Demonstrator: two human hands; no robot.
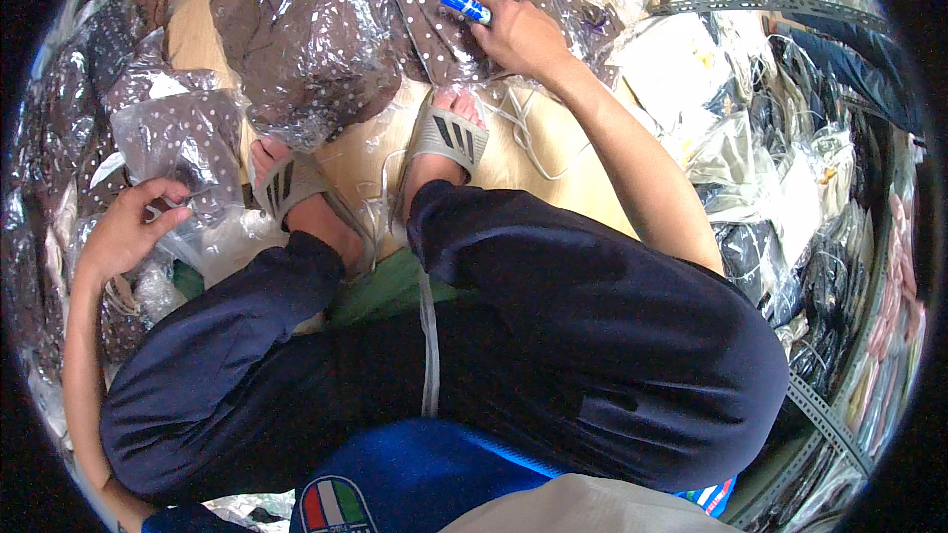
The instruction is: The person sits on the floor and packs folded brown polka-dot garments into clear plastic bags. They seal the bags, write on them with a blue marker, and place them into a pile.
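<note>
My right hand (522, 33) grips a blue marker pen (464, 6) over a plastic-wrapped brown garment with white polka dots (437, 37) at the top. Blue handwritten marks show on the plastic around it. My left hand (129, 226), low on the left side, has thumb and fingers curled around the edge of a clear plastic bag (181, 126) that contains brown dotted fabric. Another bagged brown dotted garment (304, 37) lies between the two hands, just beyond my feet.
My sandalled feet (452, 137) rest on a light wooden surface (548, 155), where a white cord (526, 133) loops. Several bagged garments (778, 237) crowd the right side beside perforated metal shelf bars (770, 4). More bagged brown garments (81, 133) are heaped at left.
</note>
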